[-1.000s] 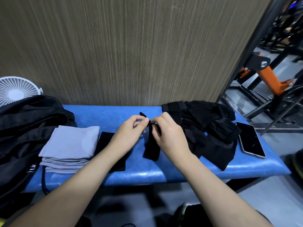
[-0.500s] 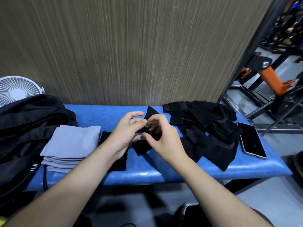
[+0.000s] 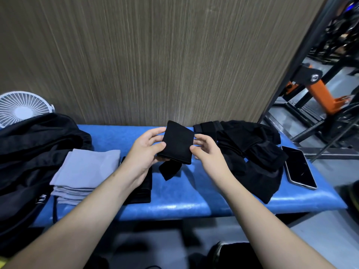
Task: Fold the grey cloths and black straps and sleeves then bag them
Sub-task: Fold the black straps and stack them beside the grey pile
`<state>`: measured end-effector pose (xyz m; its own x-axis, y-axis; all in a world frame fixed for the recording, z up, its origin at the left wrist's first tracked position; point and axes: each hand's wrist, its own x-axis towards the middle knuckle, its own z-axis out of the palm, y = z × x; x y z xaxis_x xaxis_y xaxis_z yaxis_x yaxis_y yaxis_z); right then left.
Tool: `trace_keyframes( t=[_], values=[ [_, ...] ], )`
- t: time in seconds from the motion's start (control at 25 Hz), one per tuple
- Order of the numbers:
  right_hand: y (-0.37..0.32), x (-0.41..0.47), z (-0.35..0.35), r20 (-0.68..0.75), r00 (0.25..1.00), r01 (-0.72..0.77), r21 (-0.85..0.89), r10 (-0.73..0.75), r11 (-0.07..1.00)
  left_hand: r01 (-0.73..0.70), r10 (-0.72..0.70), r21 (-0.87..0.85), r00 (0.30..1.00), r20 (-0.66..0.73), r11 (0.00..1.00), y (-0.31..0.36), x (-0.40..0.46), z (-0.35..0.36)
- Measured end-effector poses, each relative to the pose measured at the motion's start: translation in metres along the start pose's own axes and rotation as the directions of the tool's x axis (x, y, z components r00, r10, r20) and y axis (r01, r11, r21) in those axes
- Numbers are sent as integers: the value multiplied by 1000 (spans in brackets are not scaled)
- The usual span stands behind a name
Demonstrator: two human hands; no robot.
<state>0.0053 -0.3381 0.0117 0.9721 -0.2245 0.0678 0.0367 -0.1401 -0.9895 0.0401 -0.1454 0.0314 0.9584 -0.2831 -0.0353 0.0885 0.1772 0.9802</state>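
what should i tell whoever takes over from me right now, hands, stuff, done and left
Left hand pinches the black sleeve, held above the blue bench, loose end hanging. Right hand pinches its other edge.
Done: folded grey cloths stacked on the left; folded black pieces beside them.
Left: finish this fold, fold the black pile on the right, then load everything into the black bag.

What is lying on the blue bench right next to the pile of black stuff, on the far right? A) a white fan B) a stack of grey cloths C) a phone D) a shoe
C: a dark-screened phone lies flat on the blue bench, just right of the unfolded black pile.
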Motion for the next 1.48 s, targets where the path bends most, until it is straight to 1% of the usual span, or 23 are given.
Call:
trace_keyframes(
  t=[0.08,0.16,0.32,0.52,0.68,0.8,1.04,1.12,1.28,1.48],
  values=[
    [-4,-1,0,46,999,-22,95,18,995,-5,5,0,1000,8,1000,1,0,-1],
    [-5,-1,-1,91,996,-16,139,3,990,-2,2,1,1000,7,1000,1,-1,1],
    [-9,-4,3,91,996,-24,251,1,968,-22,22,58,1000,-4,998,-2,-1,1],
    [-11,-7,7,74,997,-41,251,23,967,-103,97,209,995,40,972,1,-10,9],
    [-13,-8,8,54,998,-27,254,14,967,-181,156,416,983,93,891,-4,-11,11],
    [-16,-10,8,74,997,-10,253,-9,967,-216,183,477,976,115,852,-5,-12,13],
    [-21,-16,13,197,979,-8,279,-49,960,-252,200,436,966,162,864,-1,-16,14],
    [-23,-16,13,226,973,-18,280,-48,960,-250,201,373,965,165,894,1,-17,15],
    [-23,-14,11,230,973,-19,215,-32,976,-223,199,267,973,116,937,6,-17,14],
    [-21,-16,12,241,969,24,109,-50,994,-176,160,161,981,110,971,9,-15,8]
  ],
)
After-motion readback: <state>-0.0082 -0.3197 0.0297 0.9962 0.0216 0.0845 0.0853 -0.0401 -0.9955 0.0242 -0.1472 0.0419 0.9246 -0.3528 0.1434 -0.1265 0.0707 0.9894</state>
